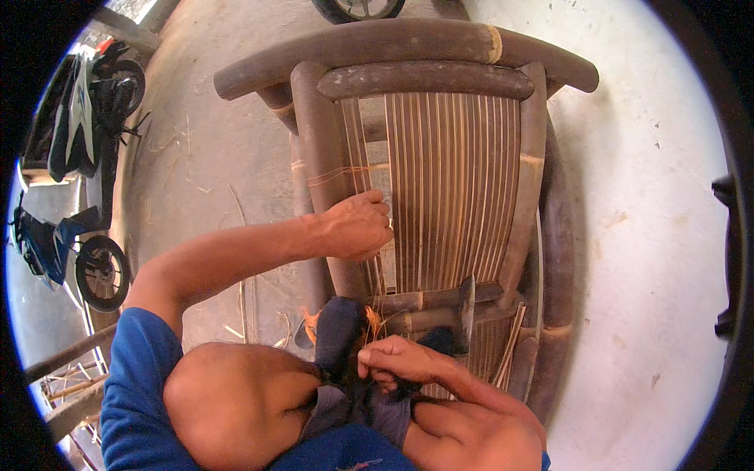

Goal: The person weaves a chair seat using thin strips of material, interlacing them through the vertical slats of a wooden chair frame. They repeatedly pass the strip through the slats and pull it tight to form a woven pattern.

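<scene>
In front of me is a brown bamboo chair [330, 165], its back filled with thin upright bamboo slats [455, 188]. A gap shows between a few slats on the left and the wider group on the right. My left hand [357, 225] is closed over that gap, knuckles up; what its fingers hold is hidden. Thin orange strands [345, 170] cross the left post and slats just above it. Lower down, by my knees, my right hand [399, 362] is closed in a pinch beside an orange strand bundle [374, 322]; its grip is too small to make out.
My dark-covered foot [340, 334] rests at the chair's lower left. A flat grey blade-like piece [468, 308] stands by the lower crossbar, with loose bamboo strips [510, 345] to its right. Motorbikes [102, 271] are parked at left; a white wall [636, 235] rises at right.
</scene>
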Demonstrator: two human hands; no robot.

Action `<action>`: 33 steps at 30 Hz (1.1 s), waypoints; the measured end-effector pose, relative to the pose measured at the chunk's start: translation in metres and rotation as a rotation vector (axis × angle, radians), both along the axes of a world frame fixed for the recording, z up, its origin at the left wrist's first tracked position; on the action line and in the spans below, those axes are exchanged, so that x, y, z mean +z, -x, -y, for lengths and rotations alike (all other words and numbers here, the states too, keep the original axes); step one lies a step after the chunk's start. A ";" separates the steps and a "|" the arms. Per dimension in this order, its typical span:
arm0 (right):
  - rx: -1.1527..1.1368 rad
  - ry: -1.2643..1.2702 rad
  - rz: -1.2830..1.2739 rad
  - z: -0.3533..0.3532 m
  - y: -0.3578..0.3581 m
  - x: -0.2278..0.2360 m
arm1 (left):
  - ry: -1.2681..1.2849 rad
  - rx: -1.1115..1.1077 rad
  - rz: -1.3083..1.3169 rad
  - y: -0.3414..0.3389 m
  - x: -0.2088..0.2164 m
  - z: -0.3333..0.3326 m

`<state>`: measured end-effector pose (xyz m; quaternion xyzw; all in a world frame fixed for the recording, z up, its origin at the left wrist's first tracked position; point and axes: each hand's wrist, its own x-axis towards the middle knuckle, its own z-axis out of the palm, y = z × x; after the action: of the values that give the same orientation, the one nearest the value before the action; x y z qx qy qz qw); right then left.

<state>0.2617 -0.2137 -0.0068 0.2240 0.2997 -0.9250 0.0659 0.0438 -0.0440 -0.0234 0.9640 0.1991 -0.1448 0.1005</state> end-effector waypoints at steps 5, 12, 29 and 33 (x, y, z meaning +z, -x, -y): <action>0.221 -0.179 -0.465 -0.048 -0.029 0.083 | -0.003 0.012 -0.069 0.000 -0.009 0.006; -0.220 -1.668 0.544 -0.076 -0.051 0.147 | -0.044 0.061 -0.077 -0.008 -0.021 0.026; -0.393 -0.994 0.125 -0.045 -0.036 0.119 | -0.173 0.067 -0.110 -0.015 -0.023 0.041; -0.214 -1.019 0.316 -0.033 -0.056 0.114 | -0.205 0.128 0.596 -0.004 -0.038 0.065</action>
<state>0.3182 -0.1811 0.1074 0.3932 0.6722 -0.6191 -0.1014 0.0479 -0.1090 -0.0611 0.9546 0.2349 0.1713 0.0654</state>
